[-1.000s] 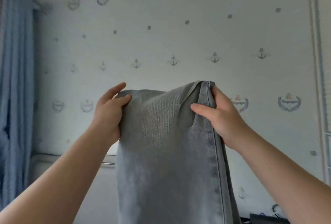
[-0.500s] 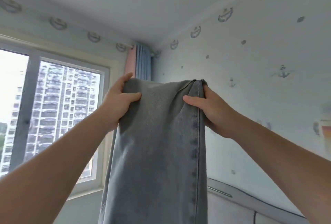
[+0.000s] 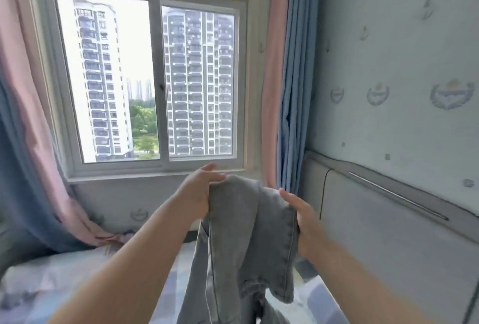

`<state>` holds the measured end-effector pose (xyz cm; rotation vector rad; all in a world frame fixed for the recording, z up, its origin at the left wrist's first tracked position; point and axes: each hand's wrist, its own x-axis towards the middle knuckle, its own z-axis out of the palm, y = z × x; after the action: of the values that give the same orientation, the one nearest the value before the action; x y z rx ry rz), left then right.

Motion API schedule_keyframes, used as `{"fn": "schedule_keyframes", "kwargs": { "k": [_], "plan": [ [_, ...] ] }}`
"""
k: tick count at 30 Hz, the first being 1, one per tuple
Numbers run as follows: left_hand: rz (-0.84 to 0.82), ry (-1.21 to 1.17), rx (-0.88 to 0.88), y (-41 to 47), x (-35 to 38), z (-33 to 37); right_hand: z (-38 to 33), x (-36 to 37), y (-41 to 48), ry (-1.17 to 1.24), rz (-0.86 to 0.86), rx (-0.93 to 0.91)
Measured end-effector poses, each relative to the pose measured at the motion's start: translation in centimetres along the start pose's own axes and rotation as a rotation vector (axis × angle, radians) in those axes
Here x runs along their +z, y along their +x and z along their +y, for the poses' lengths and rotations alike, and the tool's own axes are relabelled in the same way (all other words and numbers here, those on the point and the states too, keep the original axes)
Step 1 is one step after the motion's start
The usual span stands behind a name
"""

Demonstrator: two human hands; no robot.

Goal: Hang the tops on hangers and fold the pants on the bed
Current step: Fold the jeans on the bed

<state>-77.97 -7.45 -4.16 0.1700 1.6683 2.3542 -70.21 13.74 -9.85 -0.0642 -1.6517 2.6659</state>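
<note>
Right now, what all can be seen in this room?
jeans: one pair, grey, held up over the bed in both hands
bed: one, pale patterned cover, below the arms
window: one, white frame, straight ahead
tower blocks: several, white and grey, outside the window
pink curtains: two, pink, one at each side of the window
blue curtains: two, blue, outside the pink ones
headboard: one, grey, at right under the wall
wall: one, pale blue with emblems, at right
left hand: one, grips the jeans' upper left edge
right hand: one, grips the jeans' right edge
</note>
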Motion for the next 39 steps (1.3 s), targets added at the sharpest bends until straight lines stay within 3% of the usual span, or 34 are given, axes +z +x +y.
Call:
{"fn": "schedule_keyframes", "kwargs": {
  "k": [7,11,14,18,23,26,29,32,37,39],
  "plan": [
    [0.337,-0.08,-0.354,-2.7,-5.6,-22.0,15.6,-10.3,-4.3,-0.01,0.017,0.378],
    [0.498,-0.143,-0.387,-5.5,-6.8,-28.9,18.8,-13.6,-6.7,0.073,-0.09,0.394],
    [0.514,0.001,-0.332,-7.3,-6.4,-32.1,19.5,-15.2,-7.7,-0.011,-0.129,0.384],
    [0.337,0.464,-0.227,-8.9,-5.4,-34.4,18.2,-17.7,-7.9,-0.191,-0.168,0.424],
    [-0.224,1.064,-0.416,-8.4,-3.6,-35.9,15.7,-21.1,-7.0,-0.562,-0.208,0.45],
    [-0.328,1.343,-0.262,-7.4,-0.5,-36.3,13.8,-22.1,-6.7,-0.83,-0.311,0.364],
    [-0.496,1.368,-0.023,-6.5,3.2,-36.6,11.4,-21.6,-6.7,-0.99,-0.388,0.26],
    [-0.633,1.27,0.078,-5.7,5.9,-37.2,8.8,-20.9,-6.9,-1.1,-0.43,0.214],
    [-0.684,1.125,-0.126,-6.3,6.1,-38.3,5.4,-21.3,-6.5,-1.258,-0.336,0.097],
    [-0.685,1.151,-0.129,-7.0,5.2,-38.7,4.8,-21.7,-6.0,-1.336,-0.286,0.052]
  ]
}}
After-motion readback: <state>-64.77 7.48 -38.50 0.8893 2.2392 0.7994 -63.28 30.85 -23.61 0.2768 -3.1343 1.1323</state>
